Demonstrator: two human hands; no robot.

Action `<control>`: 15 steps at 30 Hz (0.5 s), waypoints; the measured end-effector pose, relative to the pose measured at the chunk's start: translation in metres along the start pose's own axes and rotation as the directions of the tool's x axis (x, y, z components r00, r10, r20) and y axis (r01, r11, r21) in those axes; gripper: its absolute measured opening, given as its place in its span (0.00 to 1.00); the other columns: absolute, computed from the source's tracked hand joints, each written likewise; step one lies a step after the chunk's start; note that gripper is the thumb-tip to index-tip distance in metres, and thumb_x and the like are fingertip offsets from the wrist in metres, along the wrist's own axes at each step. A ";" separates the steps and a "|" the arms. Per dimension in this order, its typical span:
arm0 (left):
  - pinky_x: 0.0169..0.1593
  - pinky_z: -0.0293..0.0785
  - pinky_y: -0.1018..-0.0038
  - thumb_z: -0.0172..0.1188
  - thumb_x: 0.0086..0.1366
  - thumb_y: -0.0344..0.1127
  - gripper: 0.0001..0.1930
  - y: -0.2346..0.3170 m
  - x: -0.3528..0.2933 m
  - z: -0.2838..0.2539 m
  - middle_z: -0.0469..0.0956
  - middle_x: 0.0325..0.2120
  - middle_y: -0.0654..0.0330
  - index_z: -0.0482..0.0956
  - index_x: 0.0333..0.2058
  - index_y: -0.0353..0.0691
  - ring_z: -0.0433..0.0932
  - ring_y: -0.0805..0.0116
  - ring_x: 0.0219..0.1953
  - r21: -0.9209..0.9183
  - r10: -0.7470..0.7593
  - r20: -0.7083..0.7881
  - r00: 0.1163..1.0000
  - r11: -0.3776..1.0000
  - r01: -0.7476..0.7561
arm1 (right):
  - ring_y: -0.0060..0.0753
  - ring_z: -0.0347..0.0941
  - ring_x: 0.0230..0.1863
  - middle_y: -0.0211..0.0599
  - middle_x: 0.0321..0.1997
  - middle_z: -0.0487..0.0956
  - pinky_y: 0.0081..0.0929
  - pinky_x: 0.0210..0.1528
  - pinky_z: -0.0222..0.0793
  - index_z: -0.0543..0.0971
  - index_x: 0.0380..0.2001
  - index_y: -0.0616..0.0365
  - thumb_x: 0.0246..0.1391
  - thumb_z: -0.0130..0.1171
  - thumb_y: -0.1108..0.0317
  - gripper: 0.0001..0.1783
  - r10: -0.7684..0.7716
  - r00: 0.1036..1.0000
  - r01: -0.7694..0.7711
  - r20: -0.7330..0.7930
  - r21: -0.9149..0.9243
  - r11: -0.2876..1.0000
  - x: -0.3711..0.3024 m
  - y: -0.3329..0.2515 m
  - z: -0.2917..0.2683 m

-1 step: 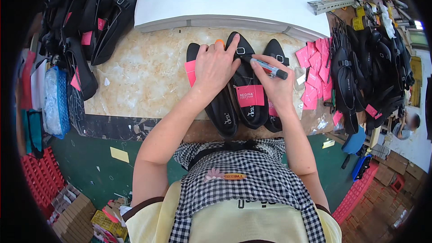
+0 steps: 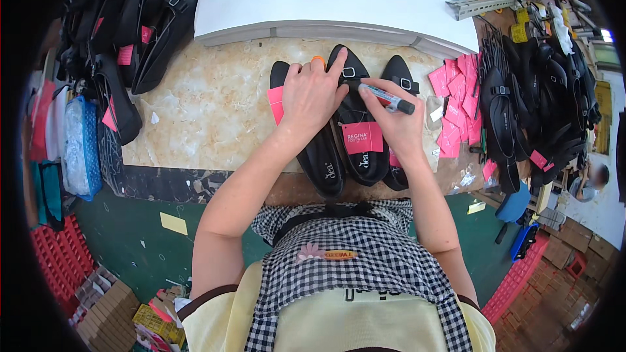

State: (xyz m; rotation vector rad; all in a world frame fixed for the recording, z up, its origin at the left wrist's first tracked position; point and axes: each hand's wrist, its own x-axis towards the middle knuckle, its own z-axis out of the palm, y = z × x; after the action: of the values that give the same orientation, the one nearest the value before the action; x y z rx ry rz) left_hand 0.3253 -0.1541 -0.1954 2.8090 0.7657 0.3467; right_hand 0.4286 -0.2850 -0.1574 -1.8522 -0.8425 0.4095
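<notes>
Three black pointed flats with square buckles lie side by side before me. My left hand [image 2: 313,96] grips the middle shoe [image 2: 355,107], its index finger stretched along the toe and its thumb near the strap. In my right hand [image 2: 399,124] is a marker pen [image 2: 390,99] with a dark end, its tip down at the strap below the buckle. Pink tags hang on the shoes; one tag [image 2: 362,138] lies over the middle shoe's insole. My left hand partly covers the left shoe [image 2: 323,169]. The right shoe [image 2: 398,72] sits beneath my right hand. Something small and orange [image 2: 319,60] shows by my left fingers.
A thick white stack [image 2: 339,0] borders the far side of the marbled worktop [image 2: 195,117]. Black shoes [image 2: 166,32] are heaped at the left, and more [image 2: 502,111] at the right beside loose pink tags [image 2: 453,107]. A person [image 2: 590,182] is at the far right.
My right hand and the marker have shifted slightly left and up along the strap. My left hand stays in place on the shoe.
</notes>
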 end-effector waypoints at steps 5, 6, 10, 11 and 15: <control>0.43 0.67 0.67 0.67 0.56 0.44 0.33 0.001 0.000 -0.001 0.74 0.28 0.55 0.69 0.62 0.52 0.76 0.59 0.31 -0.012 -0.004 -0.017 1.000 1.000 0.004 | 0.18 0.76 0.26 0.35 0.26 0.83 0.19 0.31 0.71 0.84 0.38 0.60 0.53 0.67 0.67 0.10 0.115 0.993 -0.114 -0.012 0.068 0.991 0.002 0.002 -0.003; 0.43 0.67 0.67 0.67 0.56 0.44 0.33 0.001 -0.001 0.000 0.74 0.28 0.55 0.69 0.62 0.52 0.76 0.59 0.31 -0.011 -0.005 -0.015 1.000 1.000 0.005 | 0.17 0.76 0.26 0.35 0.26 0.84 0.19 0.30 0.71 0.84 0.38 0.60 0.53 0.67 0.67 0.10 0.151 0.987 -0.146 -0.050 0.095 0.985 0.002 0.003 -0.003; 0.42 0.67 0.68 0.67 0.56 0.44 0.33 -0.001 -0.001 0.005 0.74 0.28 0.56 0.69 0.62 0.53 0.76 0.60 0.31 0.004 -0.001 -0.002 1.000 1.000 0.001 | 0.17 0.77 0.27 0.35 0.27 0.84 0.18 0.31 0.71 0.84 0.37 0.61 0.53 0.66 0.68 0.10 0.028 1.000 -0.027 0.005 -0.105 0.994 0.003 0.004 -0.004; 0.42 0.67 0.68 0.67 0.56 0.44 0.33 -0.001 -0.001 0.006 0.74 0.28 0.56 0.69 0.62 0.53 0.76 0.60 0.31 0.006 0.000 -0.002 1.000 1.000 0.000 | 0.18 0.78 0.27 0.36 0.27 0.84 0.19 0.31 0.72 0.84 0.38 0.61 0.53 0.66 0.67 0.10 0.051 0.999 -0.052 -0.007 -0.071 0.996 0.003 0.003 -0.003; 0.42 0.67 0.68 0.66 0.56 0.44 0.33 0.000 -0.001 0.003 0.74 0.28 0.56 0.69 0.62 0.53 0.76 0.60 0.31 -0.005 -0.007 -0.008 1.000 1.000 0.007 | 0.22 0.80 0.28 0.38 0.27 0.84 0.21 0.32 0.73 0.84 0.38 0.60 0.53 0.66 0.66 0.11 0.040 0.999 -0.040 0.006 -0.051 0.998 0.003 -0.001 -0.003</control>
State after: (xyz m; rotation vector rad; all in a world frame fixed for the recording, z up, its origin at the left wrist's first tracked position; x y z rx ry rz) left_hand 0.3257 -0.1551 -0.1982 2.8014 0.7754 0.3581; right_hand 0.4321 -0.2840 -0.1547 -1.9176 -0.8287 0.4236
